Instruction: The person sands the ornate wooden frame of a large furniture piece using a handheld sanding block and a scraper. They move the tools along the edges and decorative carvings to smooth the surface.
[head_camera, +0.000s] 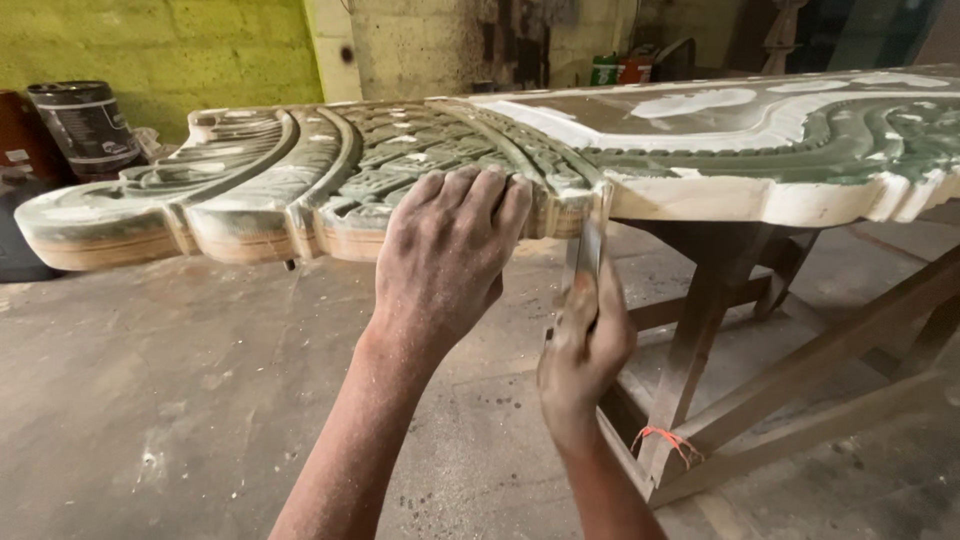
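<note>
A long carved wooden panel (300, 170) with scroll and leaf relief, coated grey-green with white filler patches, lies flat on a wooden trestle. My left hand (445, 255) grips its near edge, fingers curled over the carving. My right hand (585, 340) holds a thin flat metal blade (590, 245) upright, its tip pressed against the panel's raw wood edge just right of my left hand. Both hands are dusty.
The wooden trestle (800, 370) with slanted braces stands under the panel at right, orange string tied on a leg. A dark bucket (85, 125) sits by the yellow-green wall at back left. Green and red cans (620, 68) stand at the back. Dusty concrete floor lies below.
</note>
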